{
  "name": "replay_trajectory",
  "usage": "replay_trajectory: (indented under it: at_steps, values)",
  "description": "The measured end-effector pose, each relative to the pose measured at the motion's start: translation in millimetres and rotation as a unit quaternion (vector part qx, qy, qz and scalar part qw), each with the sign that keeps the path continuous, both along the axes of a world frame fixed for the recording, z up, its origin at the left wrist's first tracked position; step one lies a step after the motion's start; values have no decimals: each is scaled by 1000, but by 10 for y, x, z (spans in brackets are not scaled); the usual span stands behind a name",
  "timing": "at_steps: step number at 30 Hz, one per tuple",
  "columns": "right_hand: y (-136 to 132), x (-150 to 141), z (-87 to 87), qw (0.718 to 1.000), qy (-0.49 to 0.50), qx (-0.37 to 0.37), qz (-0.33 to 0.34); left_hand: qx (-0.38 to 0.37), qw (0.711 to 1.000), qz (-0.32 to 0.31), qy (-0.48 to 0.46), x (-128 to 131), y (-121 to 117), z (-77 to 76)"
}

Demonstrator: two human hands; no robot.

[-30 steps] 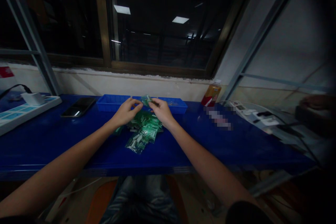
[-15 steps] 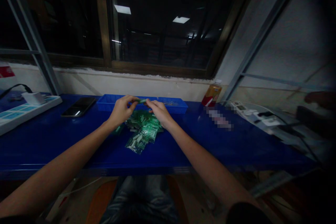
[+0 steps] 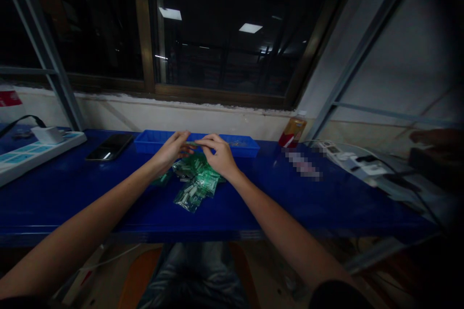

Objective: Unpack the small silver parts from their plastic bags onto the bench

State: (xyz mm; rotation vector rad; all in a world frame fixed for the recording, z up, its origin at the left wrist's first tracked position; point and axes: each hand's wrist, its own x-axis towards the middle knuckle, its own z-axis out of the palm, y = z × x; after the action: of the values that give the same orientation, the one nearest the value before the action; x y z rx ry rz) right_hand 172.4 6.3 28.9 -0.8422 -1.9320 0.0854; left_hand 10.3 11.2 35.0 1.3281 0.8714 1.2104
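Observation:
Between my fingertips, above the desk, is a small green-tinted plastic bag (image 3: 195, 144), seen nearly edge-on and mostly hidden. My left hand (image 3: 171, 151) has its fingers bent around the bag's left side. From the right, my right hand (image 3: 220, 155) pinches the bag between thumb and fingers. Just below both hands lies a heap of similar green clear bags (image 3: 205, 179) holding small pale pieces. Right behind the hands stand blue plastic bins (image 3: 150, 144) in a row; the right one has small bits in it.
A phone (image 3: 109, 147) lies on the blue desk (image 3: 90, 190) at left, beside a white power strip (image 3: 68, 144). A bottle (image 3: 293, 131) with amber contents stands back right, near a blurred-out patch. More sockets and cables (image 3: 362, 166) line the right side. A window is behind.
The small bag has turned from face-on to nearly edge-on and come between both hands. My left hand moved up to it, its fingers now more extended. The heap looks unchanged.

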Motion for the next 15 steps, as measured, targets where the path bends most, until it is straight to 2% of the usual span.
replay_trajectory:
  at_steps: [4, 9, 11, 13, 15]
  values:
    - [-24, -25, -5, 1000, -15, 16, -9, 21, 999, 35, -22, -79, 69, 8]
    - [17, 40, 6, 998, 16, -6, -58, 31, 982, 165, -91, -327, 256, 92]
    - [34, 71, 15, 997, 26, -10, -70, 29, 974, 196, -110, -440, 306, 136]
    - [42, 86, 19, 997, 29, -13, -77, 31, 970, 217, -105, -544, 339, 158]
    - [43, 86, 18, 996, 26, -14, -82, 43, 969, 237, -49, -638, 363, 144]
